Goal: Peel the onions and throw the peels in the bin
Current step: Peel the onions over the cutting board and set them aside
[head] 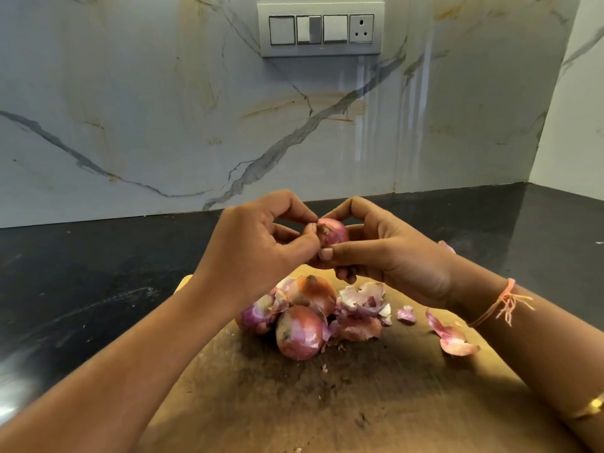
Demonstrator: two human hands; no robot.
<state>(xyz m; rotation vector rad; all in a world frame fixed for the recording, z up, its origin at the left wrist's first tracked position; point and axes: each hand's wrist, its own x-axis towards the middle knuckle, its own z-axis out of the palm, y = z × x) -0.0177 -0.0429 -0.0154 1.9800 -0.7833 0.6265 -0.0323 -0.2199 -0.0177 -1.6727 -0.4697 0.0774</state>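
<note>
**Both hands grasp one onion above the board**

At frame centre, the left hand's (258, 240) thumb and fingertips (313, 229) are curled tight and pinch the papery end of the held onion (335, 232). The right hand (385, 253) grips the same bulb from the other side, its thumb flat across the front and its fingers bent round the back and underside. The held onion is small, round and glossy pink-red, raised clear of the surface.

Just below, at lower centre, three more onions (299, 331) sit bunched and touching. Their skins are dull, orange-pink and partly flaking. Touching their right side is a heap of peels (359, 305), thin, curled and pale purple inside. A small scrap (406, 314) and a longer loose peel (454, 341) lie apart towards the right.

All of this rests on a worn wooden cutting board (327, 403), scored and darkly stained. The board lies on a polished black countertop (81, 273), with a veined marble backsplash (163, 109) behind it. An orange thread bracelet (503, 300) circles the right wrist.
</note>
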